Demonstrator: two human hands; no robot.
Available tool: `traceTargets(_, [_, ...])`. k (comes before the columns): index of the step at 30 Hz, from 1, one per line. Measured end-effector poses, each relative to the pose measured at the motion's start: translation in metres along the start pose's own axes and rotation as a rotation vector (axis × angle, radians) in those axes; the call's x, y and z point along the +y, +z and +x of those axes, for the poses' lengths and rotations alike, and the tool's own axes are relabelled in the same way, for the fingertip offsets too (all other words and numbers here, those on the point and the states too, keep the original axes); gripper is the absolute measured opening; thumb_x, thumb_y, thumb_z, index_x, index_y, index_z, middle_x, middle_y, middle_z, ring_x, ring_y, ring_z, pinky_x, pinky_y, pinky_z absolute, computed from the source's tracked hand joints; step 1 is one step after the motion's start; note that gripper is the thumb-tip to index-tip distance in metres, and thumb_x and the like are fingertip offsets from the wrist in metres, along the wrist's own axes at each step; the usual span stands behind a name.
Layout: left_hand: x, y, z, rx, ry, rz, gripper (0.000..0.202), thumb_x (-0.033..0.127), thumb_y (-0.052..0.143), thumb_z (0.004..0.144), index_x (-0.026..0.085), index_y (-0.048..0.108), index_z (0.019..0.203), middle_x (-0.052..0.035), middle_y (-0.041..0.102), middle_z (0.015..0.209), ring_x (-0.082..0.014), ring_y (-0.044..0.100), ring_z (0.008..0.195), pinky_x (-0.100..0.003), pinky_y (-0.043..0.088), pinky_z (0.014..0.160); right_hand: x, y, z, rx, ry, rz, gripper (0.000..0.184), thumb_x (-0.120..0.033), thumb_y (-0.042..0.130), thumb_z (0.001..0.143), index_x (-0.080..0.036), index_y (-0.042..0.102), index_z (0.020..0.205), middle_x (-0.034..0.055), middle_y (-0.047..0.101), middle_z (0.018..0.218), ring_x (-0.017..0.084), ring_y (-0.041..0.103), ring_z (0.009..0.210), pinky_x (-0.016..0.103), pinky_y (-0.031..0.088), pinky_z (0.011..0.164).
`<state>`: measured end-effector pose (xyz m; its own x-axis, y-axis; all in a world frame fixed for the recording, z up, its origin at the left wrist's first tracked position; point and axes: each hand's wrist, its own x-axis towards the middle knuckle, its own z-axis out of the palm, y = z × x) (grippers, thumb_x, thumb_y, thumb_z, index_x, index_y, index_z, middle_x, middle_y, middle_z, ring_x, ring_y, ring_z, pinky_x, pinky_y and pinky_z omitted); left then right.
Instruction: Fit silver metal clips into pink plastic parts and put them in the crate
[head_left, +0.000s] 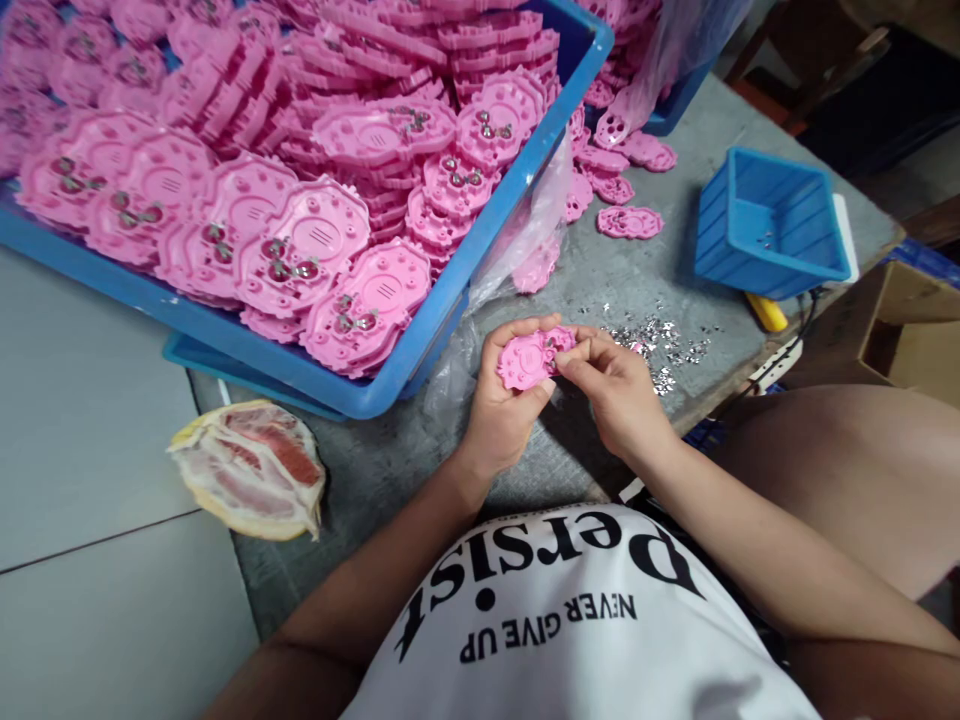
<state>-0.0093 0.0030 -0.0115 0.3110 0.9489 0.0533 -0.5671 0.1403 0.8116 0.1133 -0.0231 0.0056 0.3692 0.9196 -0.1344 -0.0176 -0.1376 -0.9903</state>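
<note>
A small pink plastic plate (523, 362) with a scalloped edge lies in my left hand (495, 425), its fingers and thumb closed round the left part. At the plate's right end, the thumb and fingers of my right hand (624, 392) are pinched together against it. Whatever they pinch is too small or too hidden to make out. Dark shiny bits show on the plate close to those fingertips. Just beyond my right hand, many small shiny metal pieces (667, 348) are scattered on the grey table (585, 460).
A large blue tray (367, 395) full of pink plates (319, 235) with metal bits fills the upper left. Loose pink plates (630, 222) lie behind my hands. A small blue bin (772, 245) stands right, a cut pomelo (251, 468) left. A cardboard box (911, 325) sits beyond the table edge.
</note>
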Motion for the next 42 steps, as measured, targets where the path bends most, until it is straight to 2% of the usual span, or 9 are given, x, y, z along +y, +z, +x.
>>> traceTargets(8, [-0.003,-0.004,-0.002,-0.040,0.060,0.075,0.049,0.009,0.076,0.080,0.030,0.061,0.121,-0.0046,0.065,0.136,-0.0242,0.057,0.138,-0.045,0.039,0.124,0.001,0.001,-0.001,0.003,0.015,0.024,0.027,-0.040,0.080,0.074,-0.023,0.061,0.063,0.0067,0.066,0.099,0.023,0.059,0.101,0.039,0.046,0.096])
traceTargets(16, [-0.002,-0.003,-0.002,-0.035,0.038,0.088,0.045,0.012,0.075,0.081,0.029,0.060,0.121,-0.0055,0.066,0.137,-0.0245,0.058,0.139,-0.045,0.039,0.124,0.000,0.000,0.000,-0.020,0.060,0.113,0.027,-0.035,0.080,0.072,-0.023,0.060,0.060,0.0042,0.065,0.091,0.020,0.059,0.090,0.036,0.047,0.089])
traceTargets(21, [-0.006,-0.006,-0.001,-0.067,0.073,0.081,0.046,0.011,0.073,0.084,0.029,0.060,0.123,-0.0049,0.065,0.138,-0.0233,0.057,0.139,-0.044,0.038,0.125,0.000,0.000,0.000,-0.008,0.053,0.108,0.028,-0.036,0.085,0.070,-0.023,0.062,0.060,0.0046,0.066,0.094,0.021,0.059,0.092,0.038,0.045,0.092])
traceTargets(27, [-0.016,-0.012,0.002,-0.099,0.159,0.119,0.050,0.013,0.074,0.084,0.029,0.057,0.128,-0.0050,0.065,0.138,-0.0219,0.059,0.136,-0.043,0.043,0.121,0.001,0.002,0.001,-0.002,0.049,0.146,0.021,-0.033,0.082,0.068,-0.023,0.065,0.059,0.0022,0.065,0.087,0.020,0.057,0.090,0.037,0.042,0.091])
traceTargets(35, [-0.016,-0.011,0.000,-0.110,0.166,0.111,0.057,0.004,0.071,0.081,0.031,0.058,0.130,-0.0035,0.064,0.140,-0.0216,0.058,0.137,-0.044,0.042,0.122,0.004,0.004,-0.002,0.043,0.056,0.218,0.015,-0.028,0.080,0.066,-0.023,0.068,0.060,0.0027,0.065,0.094,0.019,0.058,0.092,0.037,0.042,0.096])
traceTargets(42, [-0.015,-0.010,0.000,-0.108,0.159,0.102,0.057,0.002,0.070,0.081,0.032,0.059,0.128,-0.0026,0.064,0.139,-0.0203,0.058,0.136,-0.041,0.043,0.122,0.004,0.005,-0.003,0.042,0.056,0.211,0.015,-0.028,0.079,0.068,-0.023,0.066,0.060,0.0025,0.066,0.092,0.019,0.058,0.091,0.036,0.043,0.094])
